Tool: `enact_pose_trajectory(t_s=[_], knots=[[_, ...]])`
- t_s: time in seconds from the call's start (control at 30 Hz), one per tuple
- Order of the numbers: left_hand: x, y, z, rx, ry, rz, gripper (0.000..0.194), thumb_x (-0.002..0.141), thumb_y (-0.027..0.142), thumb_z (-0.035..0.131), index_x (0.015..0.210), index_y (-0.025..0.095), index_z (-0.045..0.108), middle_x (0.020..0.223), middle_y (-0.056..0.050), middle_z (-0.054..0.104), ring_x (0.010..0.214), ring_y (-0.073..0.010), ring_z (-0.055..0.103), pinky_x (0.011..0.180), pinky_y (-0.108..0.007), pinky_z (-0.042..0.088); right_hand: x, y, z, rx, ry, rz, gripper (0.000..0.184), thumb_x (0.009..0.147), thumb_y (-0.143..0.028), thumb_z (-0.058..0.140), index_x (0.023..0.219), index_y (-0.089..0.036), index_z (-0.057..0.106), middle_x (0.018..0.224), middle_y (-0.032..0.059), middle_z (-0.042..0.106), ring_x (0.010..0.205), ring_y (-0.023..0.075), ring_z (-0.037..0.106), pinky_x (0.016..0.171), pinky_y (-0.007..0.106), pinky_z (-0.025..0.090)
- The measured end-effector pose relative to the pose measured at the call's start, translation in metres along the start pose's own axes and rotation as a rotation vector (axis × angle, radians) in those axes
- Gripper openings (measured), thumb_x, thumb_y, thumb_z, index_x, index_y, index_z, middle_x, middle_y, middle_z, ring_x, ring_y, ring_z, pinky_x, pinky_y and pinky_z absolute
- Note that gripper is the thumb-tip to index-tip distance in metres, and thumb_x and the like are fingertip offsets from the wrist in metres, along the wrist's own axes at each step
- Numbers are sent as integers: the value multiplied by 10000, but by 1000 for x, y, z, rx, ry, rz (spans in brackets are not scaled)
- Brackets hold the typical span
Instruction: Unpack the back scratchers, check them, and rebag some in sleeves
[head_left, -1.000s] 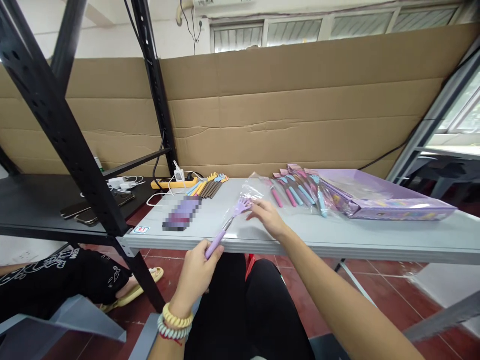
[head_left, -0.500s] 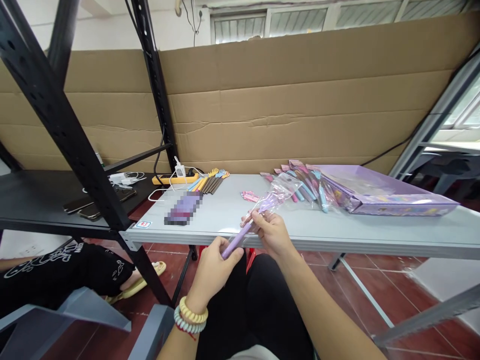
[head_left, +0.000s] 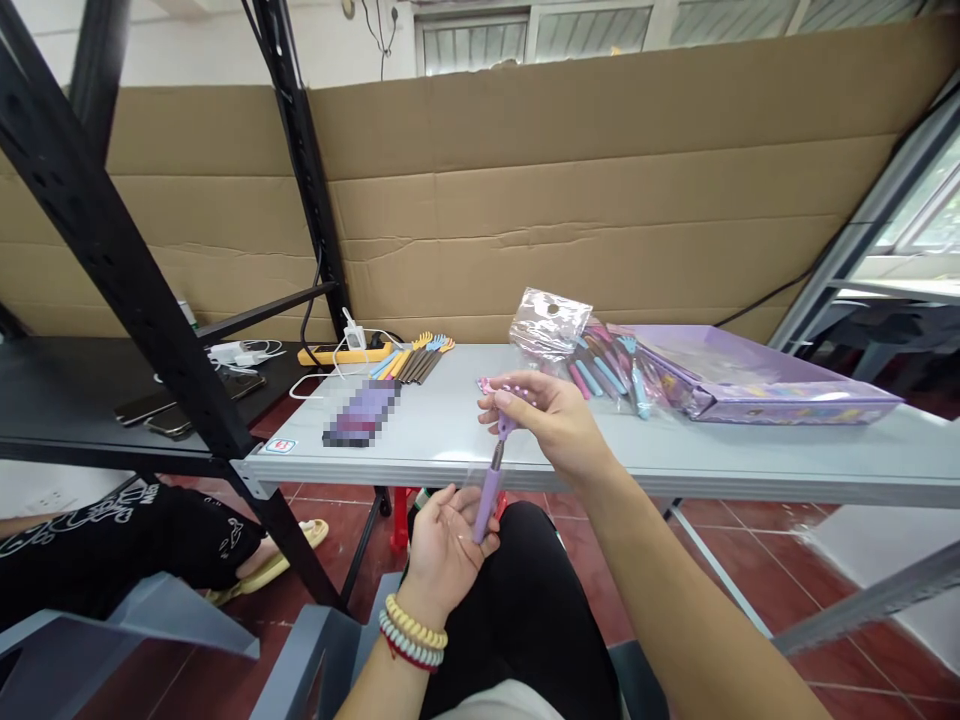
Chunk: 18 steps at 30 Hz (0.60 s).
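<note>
A purple hand-shaped back scratcher [head_left: 491, 488] stands nearly upright in front of the grey table's [head_left: 675, 460] front edge. My right hand [head_left: 551, 420] pinches it near the head, where a clear plastic bag [head_left: 547, 322] sticks up over it. My left hand [head_left: 450, 535] sits palm up below, fingers loosely curled, with the handle's lower end resting against it. Behind my right hand lie bagged scratchers [head_left: 607, 370] with pink and blue handles.
A purple flat box [head_left: 757, 385] lies at the table's right. Loose scratchers [head_left: 420, 358], a yellow power strip [head_left: 341, 353] and a blurred purple object [head_left: 364, 412] lie at the left. Phones [head_left: 176, 405] rest on a black shelf. Another person's legs [head_left: 127, 555] are at lower left.
The scratcher has swung from slanting across the table edge to nearly upright. My right hand rose with the bag end, and my left hand loosened from a grip to an open palm under the handle.
</note>
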<state>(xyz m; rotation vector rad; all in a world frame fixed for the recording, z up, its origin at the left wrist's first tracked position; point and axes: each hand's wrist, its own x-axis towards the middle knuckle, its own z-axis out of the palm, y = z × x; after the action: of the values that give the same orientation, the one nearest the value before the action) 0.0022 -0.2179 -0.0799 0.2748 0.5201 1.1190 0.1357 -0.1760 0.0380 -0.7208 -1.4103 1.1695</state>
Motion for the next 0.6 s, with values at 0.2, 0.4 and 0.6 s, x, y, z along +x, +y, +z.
enact_pose_trajectory(t_s=[0.2, 0.4, 0.6], knots=[[1, -2, -16, 118, -110, -21, 294, 814, 413, 461, 826, 132, 548, 656, -63, 606, 441, -126, 502, 432, -220, 304, 13, -18, 0, 0, 40, -49, 420, 633, -402, 763, 919, -148, 590, 768, 64, 699, 649, 178, 668, 598, 318, 538], [5, -7, -29, 148, -137, -45, 282, 766, 408, 548, 820, 131, 553, 617, -16, 543, 415, -63, 398, 423, -187, 210, 21, -21, 3, 1, 50, -60, 412, 688, -527, 690, 803, -137, 625, 751, 70, 696, 633, 180, 674, 594, 322, 556], [6, -5, -51, 459, -154, -25, 341, 726, 436, 668, 764, 110, 575, 503, 70, 343, 409, -20, 265, 424, -184, 136, 52, -57, -45, -293, 452, -231, 444, 851, -439, 487, 804, -32, 657, 806, 153, 697, 653, 189, 676, 497, 239, 444]])
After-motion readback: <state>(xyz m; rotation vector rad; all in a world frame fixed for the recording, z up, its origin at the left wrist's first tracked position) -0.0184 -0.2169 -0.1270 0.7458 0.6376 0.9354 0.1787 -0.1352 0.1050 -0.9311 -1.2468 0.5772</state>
